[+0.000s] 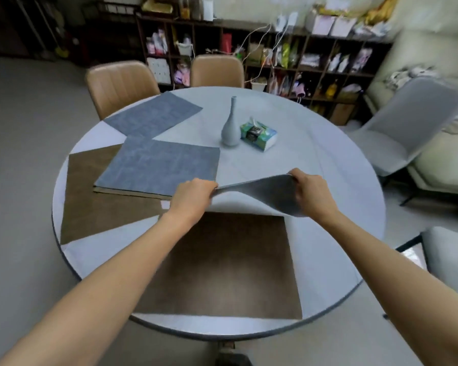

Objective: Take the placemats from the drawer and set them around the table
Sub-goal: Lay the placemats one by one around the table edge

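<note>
We note the left hand [192, 196] and right hand [311, 190], each grip pinched closed on a bowed grey rectangular placemat [262, 191] above the round pale bench [328, 159].

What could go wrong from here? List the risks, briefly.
1. The grey placemat, pinched at its far edge by the left hand and right hand, could sweep into the slim vase or the tissue pack if swung far across the table.
2. It might drag the brown placemat lying under it out of position.
3. The stack of mats overlaps the left brown mat and could slide.
</note>
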Demonstrator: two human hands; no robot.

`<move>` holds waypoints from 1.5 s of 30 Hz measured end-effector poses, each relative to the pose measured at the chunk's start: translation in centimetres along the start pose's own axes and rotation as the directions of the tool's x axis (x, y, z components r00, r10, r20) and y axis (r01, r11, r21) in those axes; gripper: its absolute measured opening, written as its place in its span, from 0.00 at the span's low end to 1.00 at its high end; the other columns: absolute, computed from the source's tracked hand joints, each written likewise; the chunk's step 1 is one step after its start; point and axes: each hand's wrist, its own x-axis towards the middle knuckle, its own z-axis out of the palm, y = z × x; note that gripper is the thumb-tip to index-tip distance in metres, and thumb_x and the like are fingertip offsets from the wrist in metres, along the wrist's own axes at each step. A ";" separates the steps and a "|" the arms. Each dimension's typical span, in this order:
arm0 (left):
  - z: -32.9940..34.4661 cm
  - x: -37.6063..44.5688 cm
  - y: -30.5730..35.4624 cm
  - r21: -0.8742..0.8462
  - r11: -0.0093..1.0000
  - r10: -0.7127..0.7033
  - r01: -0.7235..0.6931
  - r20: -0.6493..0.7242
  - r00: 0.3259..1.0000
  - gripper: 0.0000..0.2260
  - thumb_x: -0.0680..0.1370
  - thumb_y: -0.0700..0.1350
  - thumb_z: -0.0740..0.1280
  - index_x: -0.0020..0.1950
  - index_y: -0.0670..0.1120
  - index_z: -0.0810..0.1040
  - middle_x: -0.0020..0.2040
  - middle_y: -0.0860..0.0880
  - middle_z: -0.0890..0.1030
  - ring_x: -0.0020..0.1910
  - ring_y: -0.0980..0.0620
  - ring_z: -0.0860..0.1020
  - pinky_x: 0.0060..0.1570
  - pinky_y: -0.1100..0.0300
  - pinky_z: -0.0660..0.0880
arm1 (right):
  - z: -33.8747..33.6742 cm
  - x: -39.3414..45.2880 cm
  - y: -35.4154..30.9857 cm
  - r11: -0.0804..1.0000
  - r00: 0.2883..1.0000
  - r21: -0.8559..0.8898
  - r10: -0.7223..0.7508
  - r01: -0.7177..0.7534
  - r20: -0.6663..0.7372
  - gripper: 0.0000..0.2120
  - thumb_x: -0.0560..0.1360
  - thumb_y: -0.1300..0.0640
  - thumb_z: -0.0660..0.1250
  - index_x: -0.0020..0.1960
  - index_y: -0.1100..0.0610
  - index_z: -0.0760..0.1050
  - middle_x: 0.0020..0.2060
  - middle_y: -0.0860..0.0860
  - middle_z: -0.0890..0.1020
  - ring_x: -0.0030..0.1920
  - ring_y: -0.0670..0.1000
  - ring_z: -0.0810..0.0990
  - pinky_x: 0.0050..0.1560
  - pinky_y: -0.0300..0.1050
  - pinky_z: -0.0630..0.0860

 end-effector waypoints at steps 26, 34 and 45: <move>2.4 10.0 28.7 0.330 0.916 -0.231 0.226 -0.024 0.973 0.12 0.77 0.37 0.59 0.53 0.49 0.77 0.51 0.47 0.82 0.51 0.43 0.79 0.37 0.56 0.65 | -7.6 5.8 27.1 0.993 0.991 -0.019 -0.116 0.117 0.068 0.16 0.73 0.67 0.58 0.58 0.55 0.71 0.44 0.59 0.81 0.43 0.63 0.77 0.38 0.48 0.68; 1.2 18.1 23.4 0.166 0.911 -0.306 0.377 -0.341 0.889 0.11 0.77 0.37 0.60 0.49 0.50 0.79 0.47 0.48 0.82 0.47 0.41 0.80 0.36 0.56 0.66 | -6.2 14.0 25.6 0.933 0.974 0.287 -0.189 0.217 -0.122 0.17 0.76 0.62 0.54 0.61 0.55 0.73 0.51 0.54 0.81 0.51 0.59 0.77 0.48 0.44 0.69; 12.8 16.7 26.6 0.172 0.832 -0.552 0.527 0.176 0.815 0.20 0.77 0.34 0.59 0.64 0.52 0.75 0.59 0.47 0.80 0.57 0.44 0.78 0.46 0.55 0.71 | 3.0 19.9 33.3 0.812 0.683 0.091 -0.539 0.576 0.492 0.16 0.77 0.64 0.57 0.60 0.52 0.77 0.51 0.56 0.83 0.49 0.61 0.80 0.46 0.50 0.76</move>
